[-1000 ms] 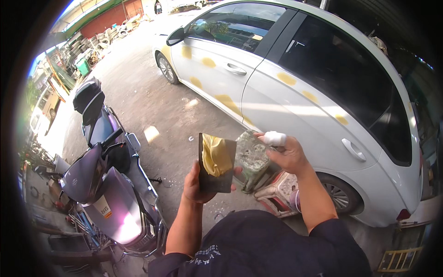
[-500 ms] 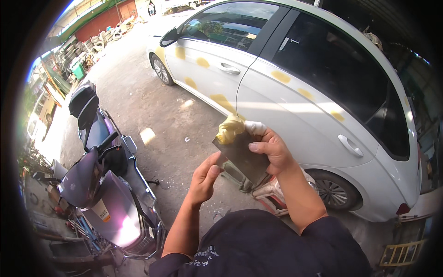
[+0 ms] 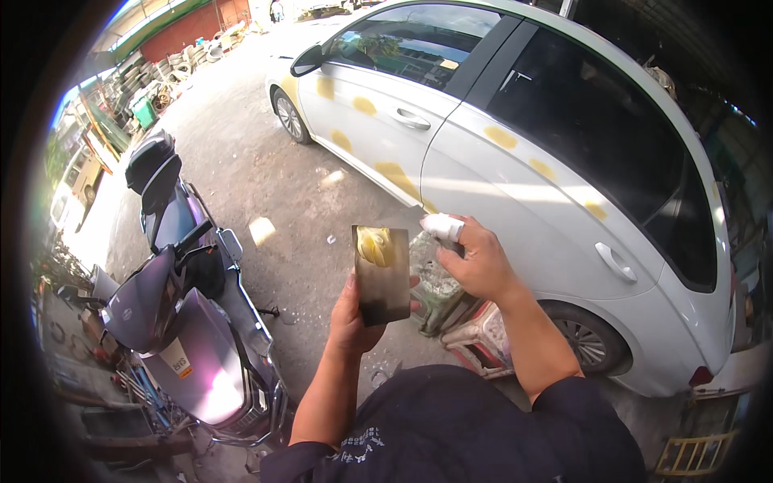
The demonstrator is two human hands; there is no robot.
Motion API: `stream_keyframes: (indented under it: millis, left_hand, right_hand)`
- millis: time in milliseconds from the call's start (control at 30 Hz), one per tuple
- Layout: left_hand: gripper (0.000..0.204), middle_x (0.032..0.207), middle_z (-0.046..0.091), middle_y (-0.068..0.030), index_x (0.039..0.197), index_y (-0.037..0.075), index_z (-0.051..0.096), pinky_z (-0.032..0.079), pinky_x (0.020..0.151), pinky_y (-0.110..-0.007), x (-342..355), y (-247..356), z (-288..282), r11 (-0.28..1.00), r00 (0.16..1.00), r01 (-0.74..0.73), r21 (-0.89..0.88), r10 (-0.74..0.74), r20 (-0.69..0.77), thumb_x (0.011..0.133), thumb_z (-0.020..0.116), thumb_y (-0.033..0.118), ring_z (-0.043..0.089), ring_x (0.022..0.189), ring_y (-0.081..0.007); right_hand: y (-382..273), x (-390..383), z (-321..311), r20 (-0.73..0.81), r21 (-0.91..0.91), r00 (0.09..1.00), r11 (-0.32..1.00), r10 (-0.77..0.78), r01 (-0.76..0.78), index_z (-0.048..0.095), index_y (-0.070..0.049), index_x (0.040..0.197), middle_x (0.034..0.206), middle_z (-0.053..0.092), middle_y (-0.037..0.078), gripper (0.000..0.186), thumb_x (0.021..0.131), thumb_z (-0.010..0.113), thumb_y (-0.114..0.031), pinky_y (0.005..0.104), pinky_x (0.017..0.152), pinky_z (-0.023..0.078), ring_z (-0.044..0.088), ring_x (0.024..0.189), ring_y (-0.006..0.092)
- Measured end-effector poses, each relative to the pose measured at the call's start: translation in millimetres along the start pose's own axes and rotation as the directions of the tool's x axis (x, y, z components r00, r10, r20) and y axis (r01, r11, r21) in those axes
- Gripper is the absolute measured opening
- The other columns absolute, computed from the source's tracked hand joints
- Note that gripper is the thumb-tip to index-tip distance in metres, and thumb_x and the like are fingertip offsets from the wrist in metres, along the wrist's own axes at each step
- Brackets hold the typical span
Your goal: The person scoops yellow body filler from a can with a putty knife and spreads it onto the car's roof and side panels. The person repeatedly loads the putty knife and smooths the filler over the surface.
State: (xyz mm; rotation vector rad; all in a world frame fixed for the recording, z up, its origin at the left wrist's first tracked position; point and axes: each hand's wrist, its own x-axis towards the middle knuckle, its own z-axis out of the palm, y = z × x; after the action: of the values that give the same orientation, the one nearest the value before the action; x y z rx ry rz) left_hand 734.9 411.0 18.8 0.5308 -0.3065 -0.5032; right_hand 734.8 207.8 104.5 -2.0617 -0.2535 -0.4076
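My left hand (image 3: pixel 348 320) is closed around the lower part of a dark, flat rectangular plate (image 3: pixel 383 291), thumb on one side and fingertips showing on the other. A mound of yellow putty (image 3: pixel 374 245) sits on the plate's upper part. My right hand (image 3: pixel 477 259) is to the right of the plate, apart from it, above a worn green stool (image 3: pixel 431 318). Its index finger, wrapped in a white covering (image 3: pixel 442 226), stretches forward with the thumb apart below, and nothing shows between them. The other fingers are mostly hidden.
A white car (image 3: pixel 515 185) with yellow patches along its doors stands ahead and to the right. A purple scooter (image 3: pixel 189 354) is parked at the left. A red-and-white stool (image 3: pixel 483 334) stands beside the green one. Stacked tyres (image 3: pixel 141 76) lie far left.
The plate has passed from my right hand to my left and moved left and down, turning more upright. My right hand has let go of it and stays on the right.
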Motion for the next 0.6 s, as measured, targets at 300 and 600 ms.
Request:
stream_keyframes:
  millis: [300,600]
  left_hand:
    - [0.056,0.129,0.054,-0.0112,0.144,0.004,0.035,0.046,0.097,-0.039,10,-12,-14,0.813,0.930,-0.249,0.526,0.352,-0.104,0.104,0.033,0.044,0.056,0.111,-0.0212]
    - [0.063,0.132,0.052,-0.0185,0.146,0.005,0.033,0.055,0.082,-0.051,-2,16,-20,0.995,0.996,0.091,0.037,-0.091,0.004,0.100,0.041,0.047,0.056,0.115,-0.0349]
  right_hand:
    - [0,-18,21,0.052,-0.073,0.982,0.980,-0.182,0.185,0.067,-0.002,0.111,0.103,0.066,0.021,0.037,0.074,0.060,-0.001,0.0413,0.091,0.048,0.060,0.098,0.0386]
    - [-23,-18,-3,0.211,0.058,0.899,0.923,-0.383,0.380,0.070,-0.007,0.109,0.116,0.067,0.012,0.046,0.067,0.062,0.009,0.0395,0.094,0.048,0.060,0.109,0.0308]
